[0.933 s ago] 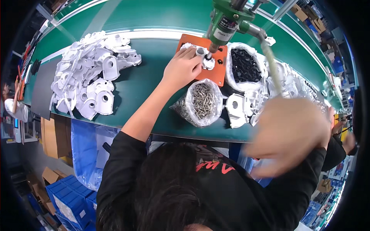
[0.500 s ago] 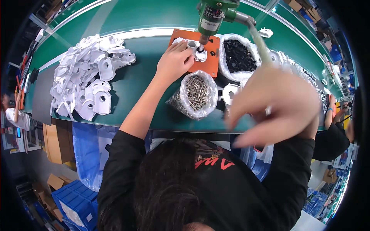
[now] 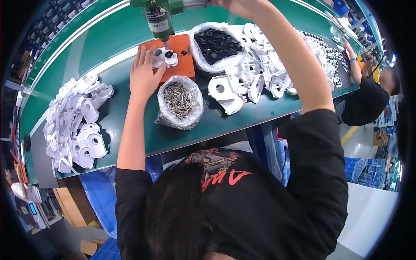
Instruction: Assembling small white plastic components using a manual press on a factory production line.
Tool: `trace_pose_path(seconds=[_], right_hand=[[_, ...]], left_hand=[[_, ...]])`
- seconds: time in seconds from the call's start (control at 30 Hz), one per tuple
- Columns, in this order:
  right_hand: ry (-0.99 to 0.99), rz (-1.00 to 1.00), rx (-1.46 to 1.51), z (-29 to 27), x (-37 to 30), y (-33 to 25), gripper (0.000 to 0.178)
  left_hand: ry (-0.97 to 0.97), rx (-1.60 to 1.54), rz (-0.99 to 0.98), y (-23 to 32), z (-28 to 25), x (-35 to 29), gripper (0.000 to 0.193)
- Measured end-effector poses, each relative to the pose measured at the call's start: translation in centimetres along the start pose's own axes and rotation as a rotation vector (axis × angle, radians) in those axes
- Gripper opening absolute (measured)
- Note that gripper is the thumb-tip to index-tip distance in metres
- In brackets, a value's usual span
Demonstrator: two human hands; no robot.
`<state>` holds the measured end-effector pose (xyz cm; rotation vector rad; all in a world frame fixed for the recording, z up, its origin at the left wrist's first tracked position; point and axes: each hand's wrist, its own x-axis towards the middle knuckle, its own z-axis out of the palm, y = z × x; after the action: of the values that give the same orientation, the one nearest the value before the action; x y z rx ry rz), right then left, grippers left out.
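Observation:
A white plastic housing [image 3: 172,60] lies on the orange fixture plate [image 3: 180,42], beneath the spindle of a green hand press [image 3: 158,18]. My left hand [image 3: 145,73] steadies the housing from its left side, fingers over the far end and thumb at the near edge. A small round black piece [image 3: 169,54] shows on the housing under the spindle. At the top edge my right hand [image 3: 242,8] is raised beside the grey lever shaft [image 3: 196,4] of the press. Its fingers are mostly cut off by the picture's edge.
A bag of metal screws [image 3: 178,102] stands before the plate, and a bag of black parts [image 3: 216,45] to its right. White housings are heaped at left [image 3: 78,125] and in a pile at right [image 3: 260,65]. A co-worker [image 3: 368,102] is at the far right.
My right hand has gone from over the bench up to the press lever shaft. My left hand stays at the housing. The whole view has turned and shifted, so the press appears farther left.

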<state>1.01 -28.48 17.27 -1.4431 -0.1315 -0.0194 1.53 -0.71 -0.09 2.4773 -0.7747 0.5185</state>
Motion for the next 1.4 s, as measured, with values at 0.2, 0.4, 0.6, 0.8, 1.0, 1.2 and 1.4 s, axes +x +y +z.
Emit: trace_pose_path(seconds=[0.2, 0.4, 0.6, 0.8, 1.0, 1.2, 1.4], right_hand=[[0.098, -0.086, -0.572, 1.3, -14.1, 3.9, 0.020], [0.162, -0.197, -1.247, 3.0, -24.7, 13.7, 0.031], [0.420, -0.223, -1.319, 4.1, -26.0, 18.0, 0.052], [0.419, -0.234, -1.180, 4.5, -25.3, 18.0, 0.039], [0.483, -0.194, -0.843, 2.5, -25.1, 17.1, 0.012], [0.497, 0.132, 0.189, -0.7, -25.2, 18.0, 0.012], [0.370, 0.176, 0.497, 0.8, -24.4, 15.9, 0.031]], left_hand=[[-0.081, -0.006, -0.001, -1.5, 0.4, 1.3, 0.054], [-0.111, -0.001, 0.120, -0.1, -3.5, 3.0, 0.048], [-0.059, 0.035, -0.157, -0.7, -5.6, 6.2, 0.050], [0.265, -0.280, -0.334, -4.4, -3.1, 6.7, 0.056], [0.301, -0.189, -0.106, -8.1, -5.6, 2.5, 0.054], [-0.045, 0.536, -0.619, -16.2, -13.5, -5.1, 0.072], [-0.337, 0.530, -0.820, -13.2, -14.3, -7.1, 0.094]])
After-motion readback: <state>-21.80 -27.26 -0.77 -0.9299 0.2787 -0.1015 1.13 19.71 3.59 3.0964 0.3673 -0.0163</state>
